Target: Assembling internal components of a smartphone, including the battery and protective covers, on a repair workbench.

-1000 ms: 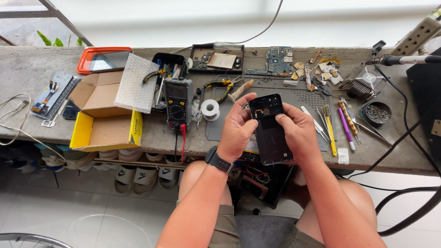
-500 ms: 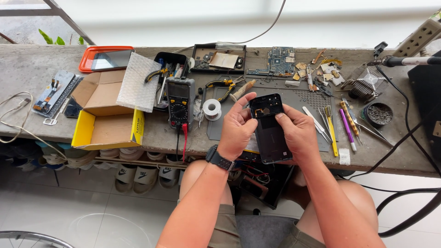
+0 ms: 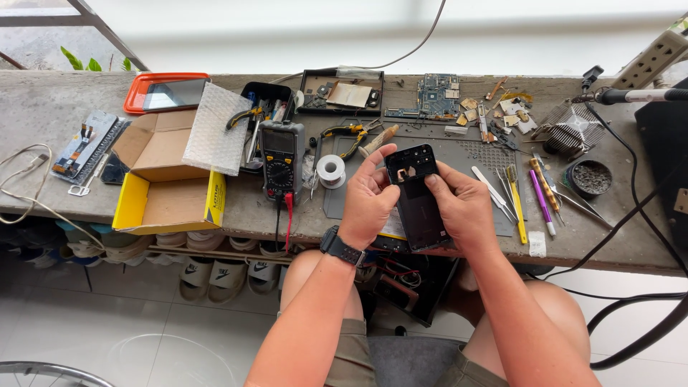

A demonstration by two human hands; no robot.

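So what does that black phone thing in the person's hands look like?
The flat black rectangular phone shell is dark and smooth, with an opening near its top showing small brownish parts inside. It is held upright, tilted slightly, above the grey work mat. The left hand grips its left edge and the right hand its right edge.

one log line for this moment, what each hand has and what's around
left hand: grips phone back panel | right hand: thumb on panel top | bench: multimeter, solder reel, open cardboard box

phone (image 3: 417, 204) lower edges hidden by hands, power strip (image 3: 656, 57) cut off
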